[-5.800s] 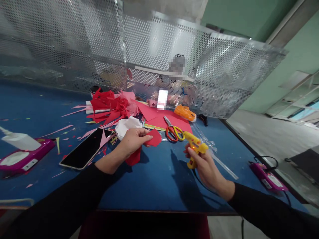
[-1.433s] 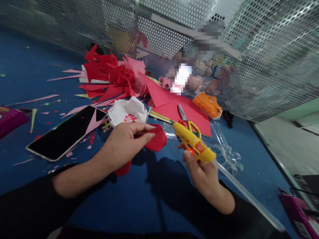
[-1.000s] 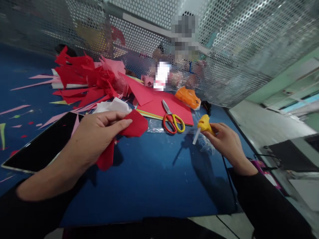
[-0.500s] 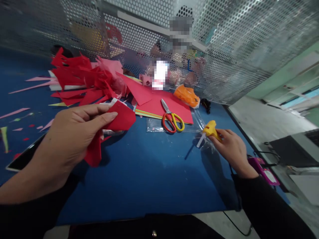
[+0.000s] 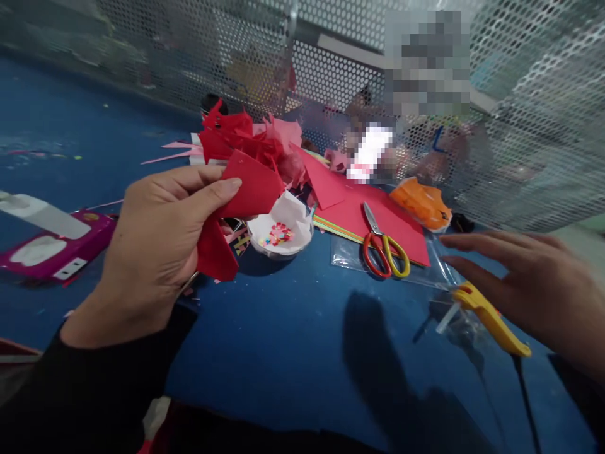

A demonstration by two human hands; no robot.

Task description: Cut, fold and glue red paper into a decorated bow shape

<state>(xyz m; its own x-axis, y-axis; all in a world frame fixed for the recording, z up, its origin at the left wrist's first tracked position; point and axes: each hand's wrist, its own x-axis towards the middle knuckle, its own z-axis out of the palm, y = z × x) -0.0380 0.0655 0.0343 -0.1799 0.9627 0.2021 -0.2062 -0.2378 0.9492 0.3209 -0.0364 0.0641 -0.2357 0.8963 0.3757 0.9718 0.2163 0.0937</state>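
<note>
My left hand [image 5: 161, 233] pinches a piece of folded red paper [image 5: 253, 186] between thumb and fingers; another red flap hangs down below the fingers. At the right, my right hand [image 5: 534, 277] is open, its fingers stretched out above a yellow hot glue gun [image 5: 491, 318]. The glue gun lies on the table with its cord trailing toward the front edge. Between the hands rest scissors [image 5: 374, 243] with one red and one yellow handle, partly on a stack of red paper sheets [image 5: 401, 236].
A bowl lined with white paper [image 5: 283, 224] holds small coloured bits. Behind it lies a heap of red paper scraps [image 5: 231, 135]. An orange packet [image 5: 420, 202] sits at the back right, a purple tissue pack [image 5: 51, 249] at the left. A perforated metal panel [image 5: 340, 69] bounds the table's back.
My right hand has let go of the glue gun and lifted off it. The view has turned left, bringing the bowl and the tissue pack into sight. My left hand still holds the red paper.
</note>
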